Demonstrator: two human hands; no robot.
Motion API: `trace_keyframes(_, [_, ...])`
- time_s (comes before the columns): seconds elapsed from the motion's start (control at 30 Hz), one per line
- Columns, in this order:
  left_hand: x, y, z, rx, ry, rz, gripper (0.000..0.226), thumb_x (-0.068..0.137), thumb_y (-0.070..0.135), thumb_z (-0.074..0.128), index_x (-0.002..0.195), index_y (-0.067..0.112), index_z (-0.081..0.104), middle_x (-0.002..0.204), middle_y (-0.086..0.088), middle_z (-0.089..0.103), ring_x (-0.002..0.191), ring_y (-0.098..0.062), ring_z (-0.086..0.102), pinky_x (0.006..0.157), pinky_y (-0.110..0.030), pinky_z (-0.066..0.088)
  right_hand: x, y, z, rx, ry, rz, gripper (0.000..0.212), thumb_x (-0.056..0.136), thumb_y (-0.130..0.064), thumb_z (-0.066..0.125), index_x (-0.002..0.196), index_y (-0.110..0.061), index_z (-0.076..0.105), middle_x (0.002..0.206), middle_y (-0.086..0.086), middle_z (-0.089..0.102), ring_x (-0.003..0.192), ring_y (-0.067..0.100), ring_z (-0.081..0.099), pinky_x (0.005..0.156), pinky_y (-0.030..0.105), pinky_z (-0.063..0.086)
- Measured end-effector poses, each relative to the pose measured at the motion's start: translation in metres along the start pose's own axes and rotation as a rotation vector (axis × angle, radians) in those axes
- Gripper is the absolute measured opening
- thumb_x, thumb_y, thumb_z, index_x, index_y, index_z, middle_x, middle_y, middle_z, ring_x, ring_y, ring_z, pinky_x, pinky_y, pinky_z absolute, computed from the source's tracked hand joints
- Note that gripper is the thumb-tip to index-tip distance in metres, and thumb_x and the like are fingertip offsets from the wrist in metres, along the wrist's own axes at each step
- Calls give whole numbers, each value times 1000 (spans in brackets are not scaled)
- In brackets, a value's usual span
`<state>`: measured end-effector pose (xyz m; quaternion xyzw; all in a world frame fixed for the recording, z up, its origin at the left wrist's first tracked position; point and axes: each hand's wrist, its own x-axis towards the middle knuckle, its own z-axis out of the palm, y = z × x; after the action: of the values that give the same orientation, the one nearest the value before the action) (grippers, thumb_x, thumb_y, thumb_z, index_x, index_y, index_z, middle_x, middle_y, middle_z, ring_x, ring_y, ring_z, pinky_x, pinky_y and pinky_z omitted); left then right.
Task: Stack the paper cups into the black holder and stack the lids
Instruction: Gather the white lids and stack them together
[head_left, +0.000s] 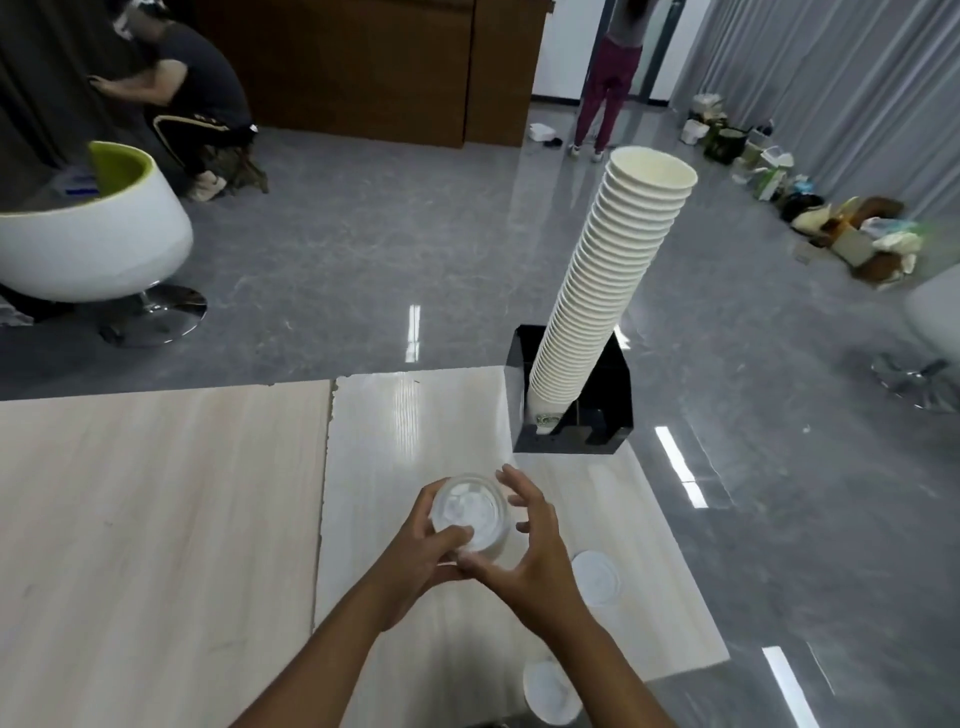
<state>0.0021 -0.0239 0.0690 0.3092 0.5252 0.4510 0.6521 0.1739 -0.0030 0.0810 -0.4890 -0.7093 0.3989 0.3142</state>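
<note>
A tall leaning stack of white paper cups (608, 291) stands in the black holder (608, 410) at the table's far right corner. Near the table's middle, my left hand (415, 556) grips a short stack of clear plastic lids (470, 512) from the left and below. My right hand (530, 545) curls around the same stack from the right, fingers spread along its rim. One loose lid (597, 577) lies flat on the table right of my hands. Another lid (550, 693) lies near the front edge, partly behind my right forearm.
The pale wooden table (156, 519) is two joined panels; its right edge runs just past the holder. Beyond it are a grey glossy floor, a white tub chair (88, 244) at left, two people at the back, and clutter (831, 223) along the right wall.
</note>
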Motion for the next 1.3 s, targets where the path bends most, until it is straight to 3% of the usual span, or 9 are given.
trace_keyframes(0.2, [13, -34, 33, -123, 89, -64, 56, 95, 6, 72, 135, 40, 53, 138, -7, 58, 116, -34, 69, 88, -48, 63, -22, 89, -63, -135, 37, 75, 78, 74, -59, 77, 141, -43, 41, 141, -29, 42, 128, 1, 44, 109, 34, 44])
trace_keyframes(0.43, [28, -78, 68, -230, 150, -141, 52, 97, 2, 64, 136, 36, 55, 143, -13, 53, 123, -42, 63, 91, -56, 60, -37, 187, -96, -399, -44, 282, 95, 67, -59, 86, 146, -26, 45, 146, -1, 49, 126, 26, 52, 104, 42, 42])
trace_keyframes(0.53, [28, -87, 76, -239, 173, -164, 50, 99, 5, 63, 137, 36, 55, 143, -11, 54, 123, -39, 63, 91, -56, 60, -35, 203, -97, -424, -89, 327, 100, 70, -59, 86, 152, -26, 39, 154, 1, 41, 131, 30, 46, 107, 50, 44])
trace_keyframes(0.63, [28, -90, 79, -238, 206, -173, 50, 99, 5, 63, 138, 35, 54, 144, -12, 52, 126, -40, 60, 90, -58, 60, -33, 212, -91, -429, -116, 299, 99, 72, -61, 83, 153, -31, 34, 156, 0, 39, 133, 30, 45, 106, 49, 47])
trace_keyframes(0.87, [27, -88, 87, -228, 204, -178, 47, 100, 5, 61, 137, 34, 55, 143, -12, 52, 125, -39, 61, 90, -55, 61, -27, 229, -84, -439, -112, 224, 90, 75, -53, 84, 150, -28, 40, 151, 2, 44, 128, 30, 49, 100, 48, 53])
trace_keyframes(1.0, [25, -88, 86, -231, 194, -182, 46, 101, 5, 59, 135, 35, 56, 143, -11, 52, 124, -39, 61, 90, -54, 61, -23, 221, -89, -359, -57, 190, 89, 75, -46, 87, 149, -24, 43, 148, 2, 47, 129, 27, 48, 107, 43, 46])
trace_keyframes(1.1, [23, -88, 85, -228, 187, -183, 46, 102, 7, 58, 138, 35, 54, 144, -11, 51, 125, -39, 61, 91, -55, 60, -19, 196, -94, -225, 4, 58, 88, 73, -42, 89, 146, -21, 45, 145, 0, 48, 128, 18, 47, 109, 36, 44])
trace_keyframes(1.3, [16, -84, 86, -219, 161, -199, 44, 102, 14, 59, 140, 35, 52, 144, -13, 52, 126, -42, 61, 97, -60, 57, -16, 121, -101, -81, -2, -161, 86, 73, -52, 86, 143, -27, 42, 140, -12, 48, 127, 8, 50, 105, 27, 47])
